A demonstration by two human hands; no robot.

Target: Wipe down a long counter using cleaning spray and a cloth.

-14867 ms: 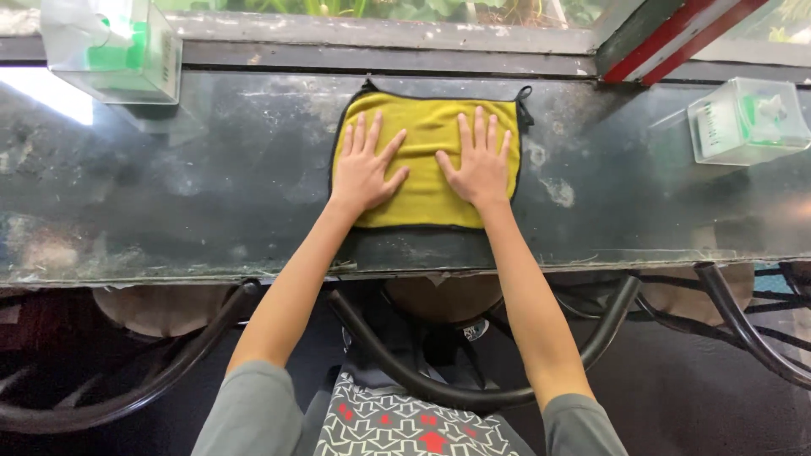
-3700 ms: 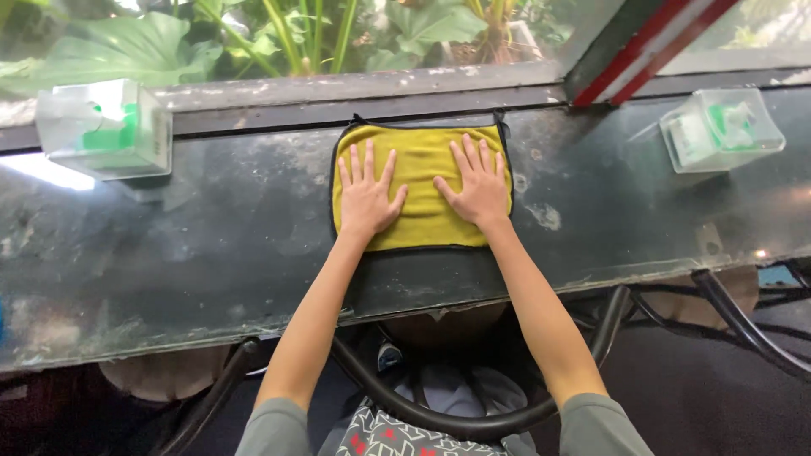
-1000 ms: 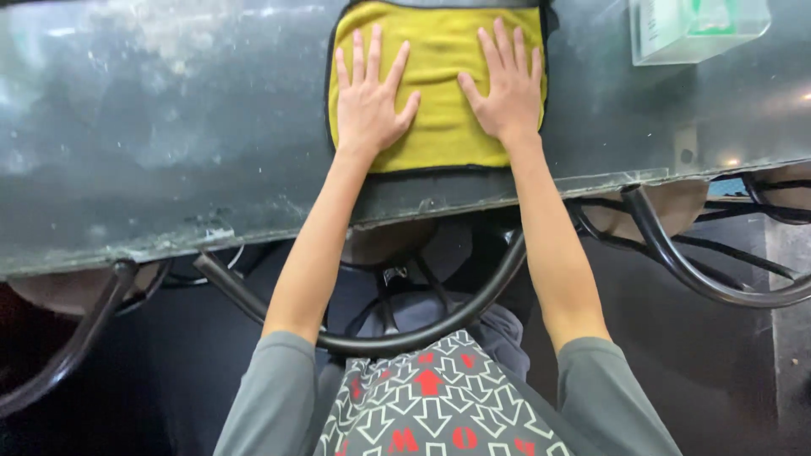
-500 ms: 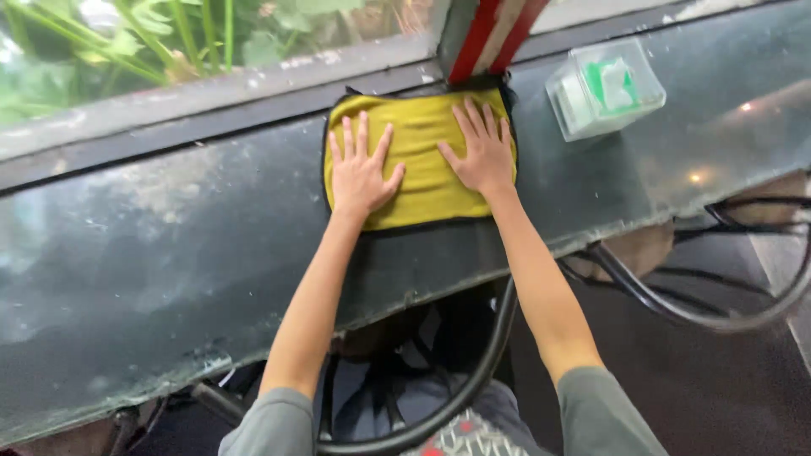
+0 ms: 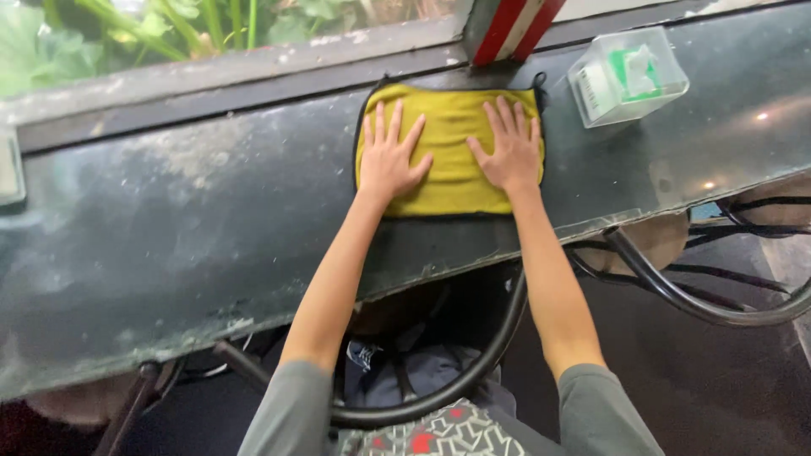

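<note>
Since the earlier frame the clear plastic tissue box is sitting farther right; left hand and right hand are pressing flat, open-palmed, grasping nothing, side by side across the long axis of the yellow microfibre cloth on the dark glass counter.

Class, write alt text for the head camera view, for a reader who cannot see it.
A person's left hand and right hand press flat, fingers spread, on a yellow cloth lying on a dark, smudged glass counter. A clear plastic box with green inside stands to the right of the cloth, green plants show behind the counter, and dark curved chair frames sit below it.
</note>
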